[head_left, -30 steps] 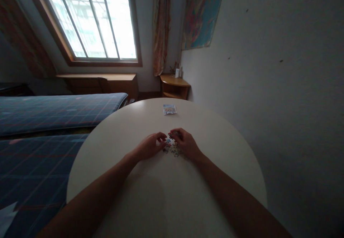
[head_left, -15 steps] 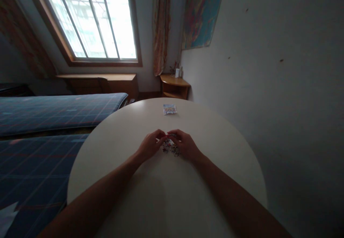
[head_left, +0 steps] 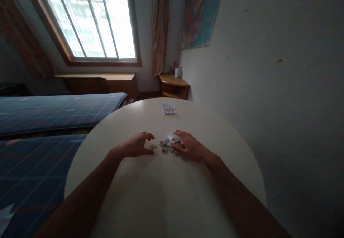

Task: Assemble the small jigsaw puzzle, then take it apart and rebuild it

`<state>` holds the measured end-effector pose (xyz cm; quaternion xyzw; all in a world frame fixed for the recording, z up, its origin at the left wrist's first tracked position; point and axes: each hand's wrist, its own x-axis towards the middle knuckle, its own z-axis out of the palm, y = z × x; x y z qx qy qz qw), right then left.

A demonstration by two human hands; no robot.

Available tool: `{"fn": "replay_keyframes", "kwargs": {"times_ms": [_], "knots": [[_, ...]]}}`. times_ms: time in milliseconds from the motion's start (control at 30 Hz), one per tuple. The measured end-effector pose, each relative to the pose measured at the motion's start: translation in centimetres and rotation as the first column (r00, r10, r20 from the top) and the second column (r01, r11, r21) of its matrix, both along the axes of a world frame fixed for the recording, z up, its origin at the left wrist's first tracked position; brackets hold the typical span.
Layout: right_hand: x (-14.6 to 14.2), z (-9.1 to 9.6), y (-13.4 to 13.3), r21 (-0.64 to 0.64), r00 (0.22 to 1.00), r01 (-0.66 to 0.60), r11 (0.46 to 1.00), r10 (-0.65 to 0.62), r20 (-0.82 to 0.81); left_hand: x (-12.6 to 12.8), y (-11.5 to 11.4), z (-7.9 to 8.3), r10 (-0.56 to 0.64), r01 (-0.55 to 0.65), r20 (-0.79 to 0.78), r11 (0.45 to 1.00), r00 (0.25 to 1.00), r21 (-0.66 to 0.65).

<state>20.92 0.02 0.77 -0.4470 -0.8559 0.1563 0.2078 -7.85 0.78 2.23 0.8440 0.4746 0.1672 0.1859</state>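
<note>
Two curved hands (head_left: 134, 146) (head_left: 192, 147) flanking small pieces (head_left: 168, 144)

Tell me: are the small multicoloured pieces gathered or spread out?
Mostly gathered: the small multicoloured pieces form one loose cluster between left hand and right hand.

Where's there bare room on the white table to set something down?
The table is bare between the forearms, and between the packet and the small pieces. It's crowded around those pieces, between left hand and right hand.
</note>
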Motion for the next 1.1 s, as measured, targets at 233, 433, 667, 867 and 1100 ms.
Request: {"fn": "replay_keyframes", "kwargs": {"times_ms": [233, 433, 667, 867, 1100], "knots": [[-1.6, -1.5, -1.7, -0.185, 0.976, 0.092, 0.978, -0.051, 0.213, 1.3, 0.3, -0.9, 0.047, -0.057, -0.071, 0.988, 0.996, -0.147], [-4.3, -2.2, -1.1, 0.017, 0.993, 0.048, 0.999, -0.05, 0.106, 4.9, -0.3, -1.2, 0.085, -0.085, 0.01, 0.996, 0.996, -0.037], [-5.2, -1.8, -0.5, 0.18, 0.996, 0.081, 0.98, -0.088, 0.032, 5.7, 0.0, -1.6, 0.006, -0.001, 0.235, 1.0, 0.972, -0.021], [-5.4, -1.4, -0.6, 0.217, 0.985, 0.157, 0.964, -0.169, 0.038, 2.5, 1.1, -2.4, -0.112, 0.101, 0.109, 0.99, 0.988, 0.094], [-5.5, -1.4, -0.8, 0.248, 0.97, 0.206, 0.947, -0.23, 0.074, 2.4, 1.7, -3.6, -0.159, 0.15, 0.075, 0.981, 0.984, 0.124]]}}
